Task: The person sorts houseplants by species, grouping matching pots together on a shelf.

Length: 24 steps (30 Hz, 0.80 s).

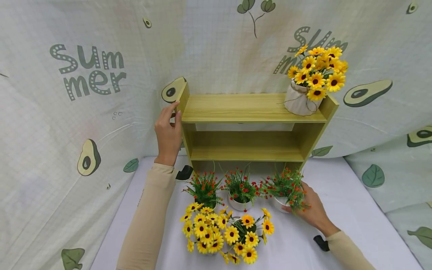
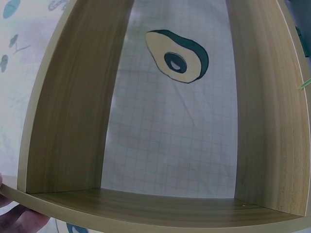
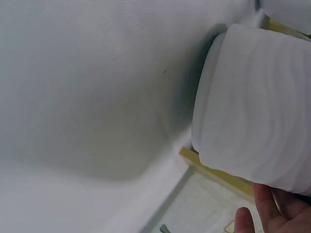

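Head view showed the left hand point(image 1: 167, 133) raised against the left end of the wooden shelf point(image 1: 251, 129), its fingers lying nearly straight along the side panel's edge and the thumb beside them, a flat, loose grip that touched the board rather than clasped it. The shelf was pale, yellowish wood grain with two open tiers, standing at the back of the white-covered desk point(image 1: 354, 210) against an avocado-print cloth point(image 1: 84, 93). The right hand point(image 1: 312, 210) curled round the right-most red-flower pot point(image 1: 287, 193), a small white pot of green sprigs and red buds standing on the desk before the shelf; two like pots point(image 1: 222, 189) stood to its left, yellow daisy bunches point(image 1: 222, 232) lay nearer the person, and a white, twine-tied pot of daisies point(image 1: 314, 80) sat on the top tier's right end. Left wrist view looked into the shelf point(image 2: 155, 206) between its smooth boards, with fingertips point(image 2: 19, 221) just under one edge. Right wrist view showed the pot point(image 3: 255, 102) as a smooth, matte white cylinder with faint ridges, close against the desk cloth point(image 3: 87, 97), and fingers point(image 3: 279, 208) pressing its wall.
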Tool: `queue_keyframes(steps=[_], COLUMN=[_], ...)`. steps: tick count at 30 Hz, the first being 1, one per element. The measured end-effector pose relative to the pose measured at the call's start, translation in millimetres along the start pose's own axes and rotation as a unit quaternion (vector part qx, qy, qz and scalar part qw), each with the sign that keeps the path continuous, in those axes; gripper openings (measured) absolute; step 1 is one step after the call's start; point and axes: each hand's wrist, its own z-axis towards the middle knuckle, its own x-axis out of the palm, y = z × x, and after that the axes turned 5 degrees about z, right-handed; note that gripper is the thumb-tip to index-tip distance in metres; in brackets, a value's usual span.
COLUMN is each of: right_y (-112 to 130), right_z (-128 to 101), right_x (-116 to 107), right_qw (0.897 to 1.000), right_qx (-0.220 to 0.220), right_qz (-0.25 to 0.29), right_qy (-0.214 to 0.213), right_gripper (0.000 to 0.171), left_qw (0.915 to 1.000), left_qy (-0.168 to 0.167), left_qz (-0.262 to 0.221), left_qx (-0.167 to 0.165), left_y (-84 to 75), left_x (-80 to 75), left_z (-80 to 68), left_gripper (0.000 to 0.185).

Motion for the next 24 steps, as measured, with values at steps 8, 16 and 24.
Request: queue_keyframes(steps=[8,16,24], right_y=[-1.0,14.3,39.3], right_z=[-10.2,-12.1,-9.2], right_x=[-8.6,-20.7,-35.0], right_qw=[0.995,0.986,0.980], right_qx=[-0.077,-0.142,-0.163], right_qz=[-0.041,-0.063,-0.095], right_qy=[-0.046,-0.061,-0.069], right_gripper=[0.104,0.097,0.089], left_qw=[1.0000,1.0000,0.9999], left_qy=[0.002,-0.003,-0.004], left_qz=[0.004,0.007,0.010], left_qx=[-0.003,0.001,0.004], left_y=[0.5,1.1,1.6], left_x=[0.7,0.6,1.6], left_z=[-0.4,-1.1,-0.9], left_gripper=[0.032,0.031,0.031])
